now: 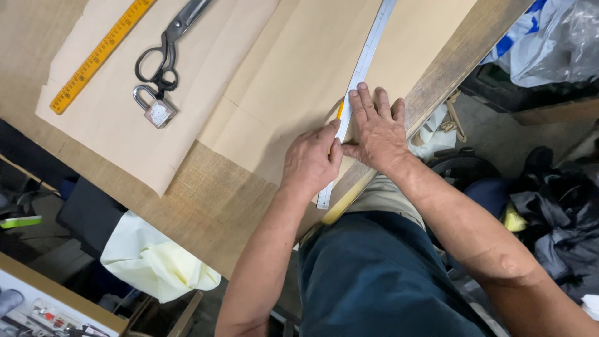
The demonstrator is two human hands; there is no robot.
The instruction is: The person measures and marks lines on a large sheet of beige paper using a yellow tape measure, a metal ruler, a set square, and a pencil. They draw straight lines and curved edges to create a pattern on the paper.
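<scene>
A steel ruler (360, 75) is pressed flat under the open right hand (376, 132) near the worktop's (206, 212) right edge, its long axis running away from the person. A pencil (339, 111) is gripped by the closed left hand (310, 159), touching the ruler's left side.

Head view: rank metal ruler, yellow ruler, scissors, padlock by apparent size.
1. Metal ruler, longest, runs out of frame.
2-3. Yellow ruler and scissors: both cropped at the top edge, so unsure; the visible ruler part looks longer.
4. Padlock, smallest.

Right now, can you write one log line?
left hand: pencil | right hand: pressing metal ruler | under: tan paper
</scene>
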